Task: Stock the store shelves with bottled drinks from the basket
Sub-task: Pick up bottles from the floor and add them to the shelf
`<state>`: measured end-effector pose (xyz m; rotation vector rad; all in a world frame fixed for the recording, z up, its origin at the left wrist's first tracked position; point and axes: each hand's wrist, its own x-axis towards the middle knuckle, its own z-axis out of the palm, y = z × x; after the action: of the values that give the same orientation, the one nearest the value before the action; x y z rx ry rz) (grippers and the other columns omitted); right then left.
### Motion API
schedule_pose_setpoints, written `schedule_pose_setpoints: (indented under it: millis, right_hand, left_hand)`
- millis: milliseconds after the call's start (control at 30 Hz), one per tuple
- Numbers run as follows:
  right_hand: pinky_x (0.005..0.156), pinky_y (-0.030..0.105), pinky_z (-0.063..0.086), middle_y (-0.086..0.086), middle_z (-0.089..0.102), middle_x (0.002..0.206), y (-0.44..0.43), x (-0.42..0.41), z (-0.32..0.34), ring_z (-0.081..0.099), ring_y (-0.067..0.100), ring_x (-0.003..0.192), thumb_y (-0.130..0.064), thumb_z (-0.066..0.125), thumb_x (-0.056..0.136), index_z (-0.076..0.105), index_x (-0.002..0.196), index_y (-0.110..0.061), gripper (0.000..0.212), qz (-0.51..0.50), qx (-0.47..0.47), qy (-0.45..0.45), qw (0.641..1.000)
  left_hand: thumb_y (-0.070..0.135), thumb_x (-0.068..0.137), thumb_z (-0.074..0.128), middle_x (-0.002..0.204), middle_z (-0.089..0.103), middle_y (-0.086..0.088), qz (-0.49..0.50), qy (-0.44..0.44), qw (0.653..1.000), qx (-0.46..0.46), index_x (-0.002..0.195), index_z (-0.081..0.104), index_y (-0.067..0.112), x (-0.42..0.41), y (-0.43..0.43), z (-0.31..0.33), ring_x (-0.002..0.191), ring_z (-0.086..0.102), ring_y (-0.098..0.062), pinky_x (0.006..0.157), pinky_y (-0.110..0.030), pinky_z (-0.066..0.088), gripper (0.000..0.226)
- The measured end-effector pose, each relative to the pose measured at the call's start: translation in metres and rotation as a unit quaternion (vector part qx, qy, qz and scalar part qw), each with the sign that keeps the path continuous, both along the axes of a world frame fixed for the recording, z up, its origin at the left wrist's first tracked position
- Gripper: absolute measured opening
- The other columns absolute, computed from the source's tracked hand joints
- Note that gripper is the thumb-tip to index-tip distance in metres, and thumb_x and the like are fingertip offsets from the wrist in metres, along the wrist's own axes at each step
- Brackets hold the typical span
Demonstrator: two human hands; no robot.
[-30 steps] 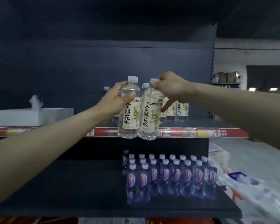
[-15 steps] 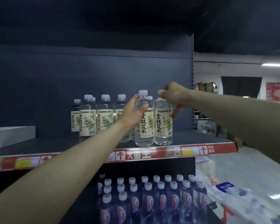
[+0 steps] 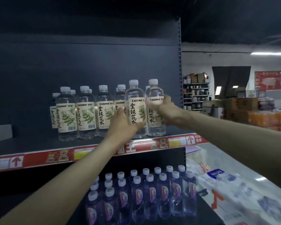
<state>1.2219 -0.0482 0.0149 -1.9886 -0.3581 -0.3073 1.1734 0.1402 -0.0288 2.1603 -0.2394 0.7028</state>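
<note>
Gripping one clear drink each, both hands reach to the upper shelf [image 3: 39, 146]. The left hand [image 3: 123, 120] curls round the lower body of the left bottle [image 3: 135, 109], thumb across the front of its cream label and fingers wrapped behind. The right hand [image 3: 167, 111] holds the right bottle [image 3: 155, 101] from its right side, fingers curled across the middle of the label. Both bottles stand upright, white caps on, side by side and touching or nearly so, with their bases down at the shelf board near its front edge; whether they rest fully on it I cannot tell. They sit at the right end of a row of matching bottles [image 3: 86, 114], which stands further back on the same shelf, in two ranks. A red price strip [image 3: 55, 158] runs along the shelf's front edge. Below, the lower shelf [image 3: 206, 210] carries a block of blue-labelled bottles [image 3: 144, 197] with white caps. To the right lie plastic-wrapped packs [image 3: 234, 192], blurred, and further off stand a rack [image 3: 195, 93] of small goods and stacked cartons [image 3: 266, 119].
</note>
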Motion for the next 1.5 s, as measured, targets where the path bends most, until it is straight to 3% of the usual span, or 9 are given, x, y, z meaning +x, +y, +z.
schedule_pose_setpoints:
  millis: [67,167,267,433,567,767,967,1300,1500]
  right_hand:
    - [0.088,0.042,0.059,0.0,0.059,0.125,-0.003,0.002,-0.029,0.065,0.028,0.115,-0.071,0.09,0.054,0.036,0.134,-0.026,0.106,-0.008,-0.082,-0.005,0.997]
    - [0.068,0.019,0.048,-0.009,0.07,0.108,-0.01,-0.018,-0.053,0.068,0.012,0.098,-0.053,0.082,0.081,0.057,0.119,-0.019,0.056,-0.057,-0.122,-0.045,0.99]
    - [0.076,0.022,0.048,-0.01,0.069,0.1,-0.016,-0.027,-0.06,0.067,0.013,0.094,-0.044,0.076,0.09,0.066,0.106,-0.023,0.028,-0.072,-0.098,-0.059,0.991]
    - [0.076,0.034,0.056,0.001,0.073,0.101,-0.017,-0.017,-0.059,0.069,0.021,0.088,-0.053,0.075,0.088,0.068,0.104,-0.017,0.041,-0.162,-0.159,-0.072,0.971]
    - [0.072,0.037,0.058,0.001,0.07,0.096,-0.016,-0.006,-0.056,0.068,0.022,0.083,-0.06,0.073,0.086,0.064,0.102,-0.018,0.045,-0.214,-0.186,-0.056,0.957]
    - [0.087,0.045,0.059,0.001,0.067,0.096,-0.008,0.01,-0.055,0.065,0.025,0.087,-0.056,0.07,0.09,0.062,0.102,-0.017,0.041,-0.22,-0.201,-0.049,0.953]
    - [0.081,0.039,0.051,0.001,0.064,0.102,-0.004,0.02,-0.053,0.061,0.026,0.089,-0.062,0.067,0.09,0.062,0.112,-0.022,0.046,-0.238,-0.237,-0.039,0.941]
    - [0.083,0.04,0.048,-0.002,0.071,0.096,-0.01,0.027,-0.064,0.067,0.025,0.091,-0.08,0.055,0.085,0.062,0.103,-0.024,0.059,-0.254,-0.27,-0.03,0.928]
    - [0.078,0.038,0.046,0.002,0.067,0.096,-0.005,0.015,-0.061,0.064,0.026,0.088,-0.071,0.056,0.092,0.059,0.1,-0.018,0.054,-0.252,-0.268,-0.025,0.93]
  left_hand:
    - [0.061,0.068,0.086,0.137,0.059,0.002,0.054,-0.012,0.998,0.02,0.139,0.046,0.022,-0.005,0.0,-0.021,0.122,0.061,-0.023,0.107,-0.051,0.05,0.09]
    - [0.045,0.076,0.088,0.116,0.066,0.008,0.072,-0.055,0.996,0.002,0.127,0.057,0.022,-0.009,0.0,-0.038,0.099,0.066,-0.011,0.093,-0.033,0.056,0.064]
    - [0.04,0.079,0.088,0.096,0.063,0.019,0.074,-0.07,0.995,-0.022,0.123,0.064,0.02,-0.007,-0.005,-0.038,0.078,0.055,0.006,0.076,-0.018,0.045,0.054]
    - [0.054,0.083,0.08,0.078,0.053,0.021,0.127,-0.058,0.989,0.048,0.13,0.066,0.022,0.008,-0.018,-0.036,0.071,0.057,-0.003,0.078,-0.029,0.051,0.059]
    - [0.063,0.086,0.071,0.079,0.065,0.01,0.145,-0.04,0.98,0.134,0.108,0.069,0.02,0.02,-0.022,-0.027,0.073,0.066,-0.013,0.079,-0.036,0.06,0.048]
    - [0.057,0.09,0.072,0.073,0.061,-0.001,0.16,-0.029,0.971,0.173,0.078,0.055,0.015,0.032,-0.025,-0.023,0.068,0.063,-0.019,0.072,-0.038,0.06,0.046]
    - [0.052,0.086,0.076,0.088,0.061,-0.002,0.151,-0.032,0.969,0.191,0.089,0.063,0.016,0.05,-0.025,-0.017,0.085,0.062,-0.025,0.067,-0.033,0.043,0.039]
    - [0.037,0.088,0.076,0.096,0.058,-0.006,0.191,-0.058,0.964,0.175,0.092,0.058,0.012,0.06,-0.024,-0.026,0.085,0.055,-0.026,0.074,-0.039,0.051,0.032]
    - [0.037,0.086,0.074,0.073,0.064,-0.003,0.167,-0.057,0.975,0.135,0.071,0.062,0.012,0.049,-0.022,-0.025,0.064,0.062,-0.021,0.053,-0.03,0.048,0.032]
